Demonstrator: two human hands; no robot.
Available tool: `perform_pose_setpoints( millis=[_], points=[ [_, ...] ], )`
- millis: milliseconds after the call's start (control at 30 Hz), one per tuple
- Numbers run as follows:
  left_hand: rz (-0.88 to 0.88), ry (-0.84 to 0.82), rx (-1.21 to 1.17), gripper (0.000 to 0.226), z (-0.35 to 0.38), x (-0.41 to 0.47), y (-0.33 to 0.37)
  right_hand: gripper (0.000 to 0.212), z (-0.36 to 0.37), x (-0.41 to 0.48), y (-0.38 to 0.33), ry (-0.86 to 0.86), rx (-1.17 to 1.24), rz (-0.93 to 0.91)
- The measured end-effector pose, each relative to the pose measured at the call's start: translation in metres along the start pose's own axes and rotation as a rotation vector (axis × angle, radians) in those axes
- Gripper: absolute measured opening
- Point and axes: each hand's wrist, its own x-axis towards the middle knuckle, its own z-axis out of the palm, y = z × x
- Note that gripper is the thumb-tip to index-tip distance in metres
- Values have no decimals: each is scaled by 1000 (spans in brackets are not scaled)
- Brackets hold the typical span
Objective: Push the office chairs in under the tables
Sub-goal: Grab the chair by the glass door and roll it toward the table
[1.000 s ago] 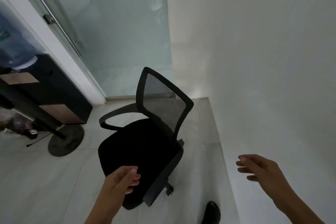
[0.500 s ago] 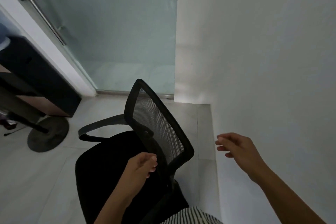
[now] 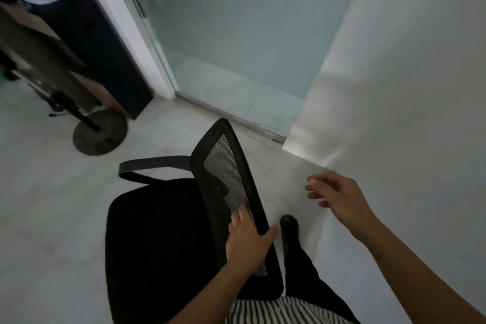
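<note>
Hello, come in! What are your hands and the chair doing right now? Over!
Left hand gripping office chair by its mesh backrest. Right hand open, free. No table in view; fan stand base ahead left.

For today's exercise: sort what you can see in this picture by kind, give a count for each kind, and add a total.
Office chair: 1
Hands: 2, left hand gripping the chair's mesh backrest, right hand open in the air
Round floor-stand base: 1
Dark cabinet: 1
Black shoe: 1
Glass door: 1
Total: 7
</note>
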Motion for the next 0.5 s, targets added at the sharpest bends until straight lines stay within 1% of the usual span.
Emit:
perform_pose_setpoints(
  millis=[67, 133, 200, 267, 333, 400, 500],
  points=[
    [-66, 28, 46, 104, 8, 9, 9, 8, 2, 37, -4, -101, -43, -5],
    [-122, 32, 66, 105, 11, 17, 17, 7, 5, 73, -6, -205, -126, -32],
    [-166, 11, 34, 105, 10, 17, 19, 5, 10, 104, -7, -284, -289, -130],
    [-187, 4, -24, 105, 5, 14, 16, 11, 20, 132, -15, -324, -497, -309],
    [-207, 23, -59, 105, 2, 8, 11, 21, 38, 153, -30, -352, -635, -508],
    [-258, 60, -67, 100, 6, 0, 11, 26, 62, 164, -47, -373, -720, -709],
    [-305, 182, -53, 85, 21, -20, 9, 26, 102, 164, -60, -465, -787, -966]
  ],
)
